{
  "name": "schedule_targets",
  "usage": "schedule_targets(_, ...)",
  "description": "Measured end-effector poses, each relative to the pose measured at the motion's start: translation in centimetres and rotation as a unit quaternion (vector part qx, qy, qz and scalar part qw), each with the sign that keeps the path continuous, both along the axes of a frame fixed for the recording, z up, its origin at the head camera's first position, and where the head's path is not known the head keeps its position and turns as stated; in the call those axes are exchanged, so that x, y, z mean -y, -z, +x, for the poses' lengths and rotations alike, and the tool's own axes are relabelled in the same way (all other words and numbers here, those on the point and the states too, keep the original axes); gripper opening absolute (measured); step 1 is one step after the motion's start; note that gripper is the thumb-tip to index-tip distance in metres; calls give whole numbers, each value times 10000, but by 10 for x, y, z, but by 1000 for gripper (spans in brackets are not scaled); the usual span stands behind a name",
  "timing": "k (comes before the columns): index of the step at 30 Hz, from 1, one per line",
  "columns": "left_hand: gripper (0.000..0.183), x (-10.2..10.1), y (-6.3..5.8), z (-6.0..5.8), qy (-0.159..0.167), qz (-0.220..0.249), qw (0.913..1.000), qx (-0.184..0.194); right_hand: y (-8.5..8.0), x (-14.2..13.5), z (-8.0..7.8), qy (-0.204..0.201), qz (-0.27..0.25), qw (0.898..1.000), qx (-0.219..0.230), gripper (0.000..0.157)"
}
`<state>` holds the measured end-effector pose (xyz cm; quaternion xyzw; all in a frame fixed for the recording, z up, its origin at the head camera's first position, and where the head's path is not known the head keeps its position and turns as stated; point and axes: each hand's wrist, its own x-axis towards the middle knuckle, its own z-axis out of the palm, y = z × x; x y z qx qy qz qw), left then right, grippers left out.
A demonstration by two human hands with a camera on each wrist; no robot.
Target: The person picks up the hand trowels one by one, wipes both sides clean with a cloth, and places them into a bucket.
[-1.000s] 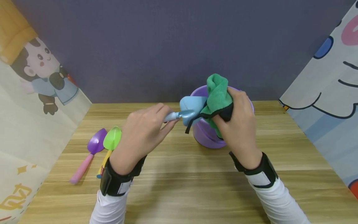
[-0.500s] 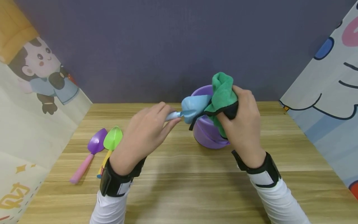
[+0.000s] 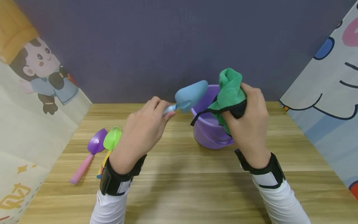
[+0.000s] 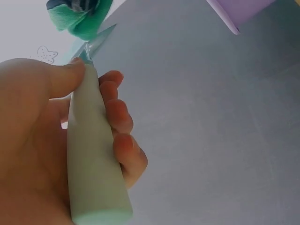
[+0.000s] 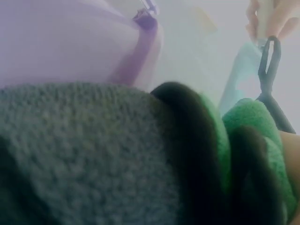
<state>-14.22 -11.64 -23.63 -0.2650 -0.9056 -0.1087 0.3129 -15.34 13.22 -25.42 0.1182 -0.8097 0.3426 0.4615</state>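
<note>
My left hand (image 3: 146, 124) grips the pale handle of a light blue toy shovel (image 3: 193, 93), its blade tilted up beside the bucket's left rim. In the left wrist view the fingers and thumb curl round that handle (image 4: 96, 150). A bunched green towel (image 3: 230, 90) with dark edging and a hanging loop is held in my right hand (image 3: 250, 119), over the right side of a purple bucket (image 3: 209, 133). Blade and towel stand apart in the head view. Grey-black cloth fills much of the right wrist view, hiding most of the right fingers.
A purple shovel with a pink handle (image 3: 84, 166) and a green shovel with a yellow handle (image 3: 112, 140) lie at the left of the wooden table (image 3: 190, 186). A dark wall (image 3: 139, 53) rises behind, with printed panels at both sides.
The towel and right hand have moved right and slightly up, away from the shovel blade. The left hand has tilted the blade upward, and it has come out from under the towel.
</note>
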Motion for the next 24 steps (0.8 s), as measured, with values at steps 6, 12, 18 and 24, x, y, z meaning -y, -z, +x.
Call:
schedule_targets(6,26,1,0,-1,-110,86,9999,-68,-4,0,5,-36,-295,9992,-276,51)
schedule_targets(12,24,2,1,-2,-172,39,9997,-143,-7,0,13,-146,-432,9980,-446,50)
schedule_targets(18,20,2,2,-4,-195,-52,9995,-263,-9,5,21,-223,-452,9969,-606,49)
schedule_targets(24,14,1,3,-5,-220,-161,9991,-325,-8,16,32,-528,-202,9943,-899,48)
